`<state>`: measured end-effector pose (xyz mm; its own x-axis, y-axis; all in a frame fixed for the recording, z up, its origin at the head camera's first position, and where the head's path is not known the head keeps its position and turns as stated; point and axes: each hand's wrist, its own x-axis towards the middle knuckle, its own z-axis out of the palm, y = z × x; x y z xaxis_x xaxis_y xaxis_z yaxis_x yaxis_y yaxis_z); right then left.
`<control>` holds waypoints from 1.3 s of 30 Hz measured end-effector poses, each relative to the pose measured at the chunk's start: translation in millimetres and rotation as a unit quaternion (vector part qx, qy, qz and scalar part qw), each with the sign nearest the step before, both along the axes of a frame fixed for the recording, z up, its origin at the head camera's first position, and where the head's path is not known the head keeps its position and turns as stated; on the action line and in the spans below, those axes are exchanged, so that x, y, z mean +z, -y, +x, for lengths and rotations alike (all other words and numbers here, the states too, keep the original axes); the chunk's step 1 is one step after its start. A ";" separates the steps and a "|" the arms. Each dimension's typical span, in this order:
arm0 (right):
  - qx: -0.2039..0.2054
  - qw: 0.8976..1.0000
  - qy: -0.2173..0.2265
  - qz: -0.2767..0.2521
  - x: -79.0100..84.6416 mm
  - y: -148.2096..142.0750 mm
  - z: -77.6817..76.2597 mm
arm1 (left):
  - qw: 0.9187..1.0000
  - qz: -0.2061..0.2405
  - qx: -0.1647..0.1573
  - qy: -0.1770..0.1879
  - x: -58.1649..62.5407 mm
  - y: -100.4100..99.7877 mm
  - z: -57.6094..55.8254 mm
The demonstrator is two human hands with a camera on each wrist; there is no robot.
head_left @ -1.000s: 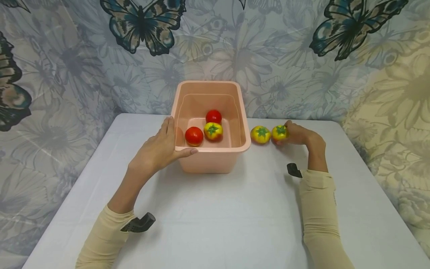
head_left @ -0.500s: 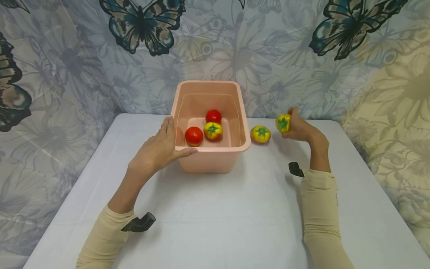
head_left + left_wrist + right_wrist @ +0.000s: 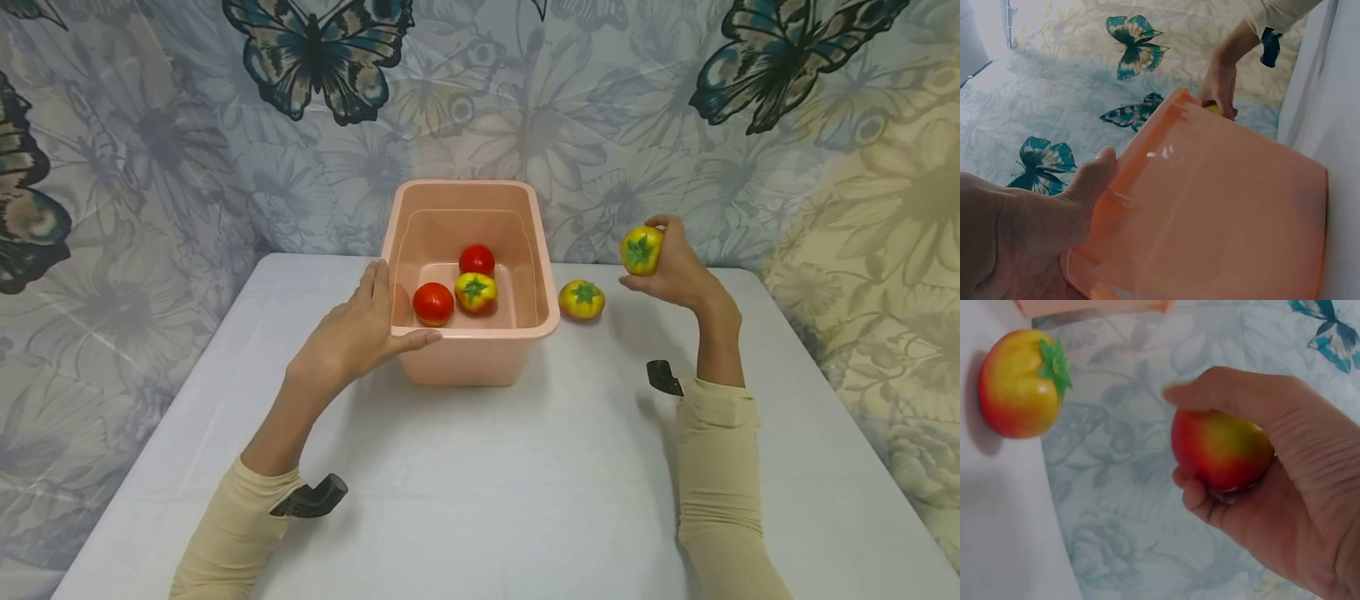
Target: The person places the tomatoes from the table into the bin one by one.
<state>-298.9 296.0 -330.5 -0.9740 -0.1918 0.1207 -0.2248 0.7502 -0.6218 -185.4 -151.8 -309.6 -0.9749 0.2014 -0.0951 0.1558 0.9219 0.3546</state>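
Note:
My right hand (image 3: 675, 267) grips a yellow-and-red tomato (image 3: 641, 250) with a green star-shaped leaf top, raised above the table's far right part. In the right wrist view, thumb and fingers close round this tomato (image 3: 1222, 447), its red underside showing. A second yellow-and-red tomato (image 3: 581, 300) rests on the table, right beside the peach plastic tub (image 3: 468, 358). Two red tomatoes (image 3: 433, 304) and one yellow-and-red tomato (image 3: 476, 292) lie inside the tub. My left hand (image 3: 345, 333) rests against the tub's near left corner, fingers straight along its side, thumb along the front rim.
A white-covered table (image 3: 480, 492) carries everything. Close behind the tub stands a cloth backdrop (image 3: 540, 108) printed with flowers and butterflies. Each sleeve has a black wrist camera (image 3: 311, 497) sticking out from it.
My right hand has lifted its yellow-and-red tomato off the table, moving up and slightly right, away from the other one. My left hand and the tub have stayed put.

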 end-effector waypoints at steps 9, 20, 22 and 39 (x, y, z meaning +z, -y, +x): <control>-0.005 0.994 -0.107 0.007 6.3 17.0 6.0 | 1.000 -0.001 0.000 0.004 0.9 0.0 -0.3; 0.024 0.992 -0.118 0.027 15.5 26.6 13.3 | 1.000 -0.006 -0.002 0.004 0.2 0.3 -0.5; 0.028 0.992 -0.118 0.025 16.9 28.0 13.7 | 1.000 -0.008 -0.002 0.008 0.0 0.5 -0.6; 0.055 0.993 -0.100 -0.012 26.1 49.7 23.5 | 1.000 -0.004 -0.002 0.008 -0.4 0.0 -1.4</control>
<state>-275.4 246.3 -304.4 -0.9033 -0.2898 0.3163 -0.4254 0.6999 -0.5737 -186.8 -151.7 -310.0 -0.9726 0.2038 -0.1120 0.1533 0.9241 0.3499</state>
